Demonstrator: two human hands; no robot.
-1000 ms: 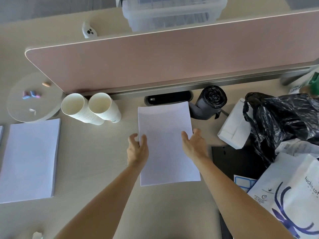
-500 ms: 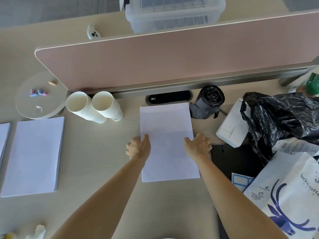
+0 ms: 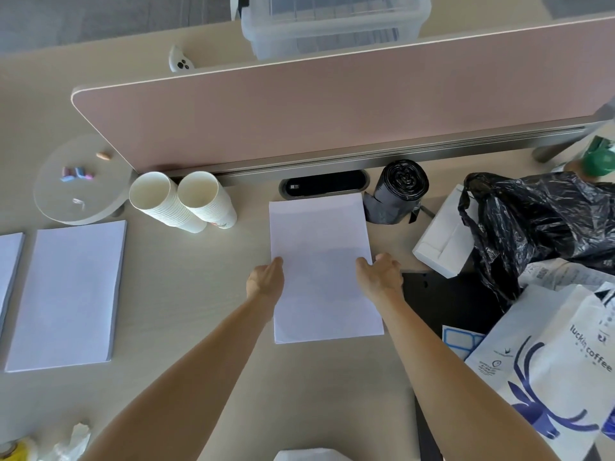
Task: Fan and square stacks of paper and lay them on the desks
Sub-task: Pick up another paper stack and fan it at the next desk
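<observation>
A white paper stack [image 3: 321,247] lies flat on the pale desk [image 3: 186,294], its far end just short of the black cable port [image 3: 324,186]. My left hand [image 3: 266,281] clasps the stack's left edge at mid-length, thumb on top. My right hand [image 3: 379,276] clasps the right edge opposite, fingers curled down along the side. A second squared stack [image 3: 70,294] rests on the desk to the left, and the edge of a third stack [image 3: 8,261] shows at the far left.
Two lying stacks of paper cups [image 3: 169,202] sit left of the paper, a black bin-bag roll [image 3: 399,191] and a white box [image 3: 442,241] to its right. A black plastic bag [image 3: 532,227], coffee bag [image 3: 559,377] and pink partition [image 3: 332,108] bound the space.
My fingers went from spread beside the stack to closed against its two long edges. The view has shifted, so everything sits a little further right in the frame.
</observation>
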